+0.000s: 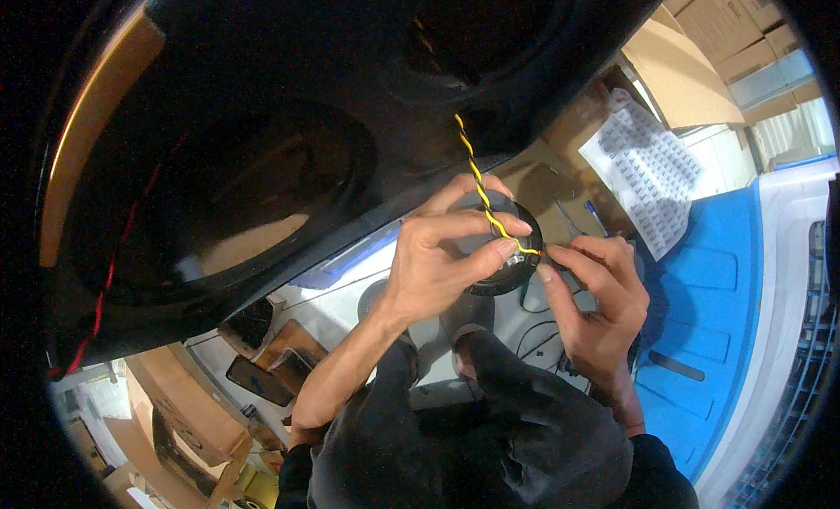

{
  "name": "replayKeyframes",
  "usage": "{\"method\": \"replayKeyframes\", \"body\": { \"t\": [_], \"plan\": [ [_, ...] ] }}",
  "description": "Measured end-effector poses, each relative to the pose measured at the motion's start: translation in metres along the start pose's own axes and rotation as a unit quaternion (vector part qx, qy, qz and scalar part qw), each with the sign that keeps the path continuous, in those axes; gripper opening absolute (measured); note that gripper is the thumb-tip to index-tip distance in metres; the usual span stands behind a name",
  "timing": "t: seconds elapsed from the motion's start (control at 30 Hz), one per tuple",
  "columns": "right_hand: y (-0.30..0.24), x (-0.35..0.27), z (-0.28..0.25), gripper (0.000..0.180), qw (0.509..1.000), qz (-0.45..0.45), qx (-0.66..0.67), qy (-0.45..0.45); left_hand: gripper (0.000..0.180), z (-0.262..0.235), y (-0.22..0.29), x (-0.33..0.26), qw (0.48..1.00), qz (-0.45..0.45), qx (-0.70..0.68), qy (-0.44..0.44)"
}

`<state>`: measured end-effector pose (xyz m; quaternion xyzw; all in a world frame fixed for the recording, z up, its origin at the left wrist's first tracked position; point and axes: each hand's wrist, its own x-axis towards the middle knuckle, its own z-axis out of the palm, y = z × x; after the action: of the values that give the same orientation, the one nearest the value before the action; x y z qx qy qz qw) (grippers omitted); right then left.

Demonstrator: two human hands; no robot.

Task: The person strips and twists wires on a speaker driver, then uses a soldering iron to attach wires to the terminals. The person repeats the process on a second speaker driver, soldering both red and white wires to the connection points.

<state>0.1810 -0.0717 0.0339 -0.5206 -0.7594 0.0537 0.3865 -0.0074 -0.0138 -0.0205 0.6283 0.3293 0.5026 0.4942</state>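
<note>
A round black speaker driver (497, 286) with small metal terminals is gripped by my left hand (442, 255), its fingers and thumb closed around the body. From a hole in the large black cabinet (398, 159) runs a twisted yellow and black wire (473, 168). It passes over my left fingers and beneath my left thumb tip to the driver's edge. There my right hand (604, 299) has thumb and forefinger brought together at the wire's end, beside the terminals. Those fingertips partly hide the wire end, so whether it touches a terminal cannot be made out.
Large round openings mark the cabinet, and a red wire (109, 273) hangs at its left. A blue plastic panel (700, 316) stands at right, near a printed sheet (646, 172) and cardboard boxes (717, 28). A phone (260, 382) and an opened carton (188, 421) lie lower left.
</note>
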Motion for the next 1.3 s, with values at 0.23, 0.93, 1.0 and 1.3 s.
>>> {"method": "replayKeyframes", "body": {
  "t": [0.23,0.93,1.0,1.3],
  "plan": [
    [0.005,0.013,-0.002,0.030,0.996,-0.055,-0.040,-0.063,0.022,-0.001,0.000,0.000,1.000,0.012,-0.007,0.003],
    [0.012,0.011,0.025,0.008,0.822,0.320,0.464,0.074,0.017,0.001,-0.003,0.002,1.000,0.007,-0.022,0.015],
    [0.009,0.006,0.031,0.009,0.793,0.342,0.491,0.114,0.017,0.001,-0.003,0.000,0.999,-0.011,-0.027,0.019],
    [0.002,-0.007,0.032,0.009,0.789,0.333,0.480,0.189,0.019,0.009,-0.005,0.003,0.999,0.004,-0.031,0.033]
  ]
}}
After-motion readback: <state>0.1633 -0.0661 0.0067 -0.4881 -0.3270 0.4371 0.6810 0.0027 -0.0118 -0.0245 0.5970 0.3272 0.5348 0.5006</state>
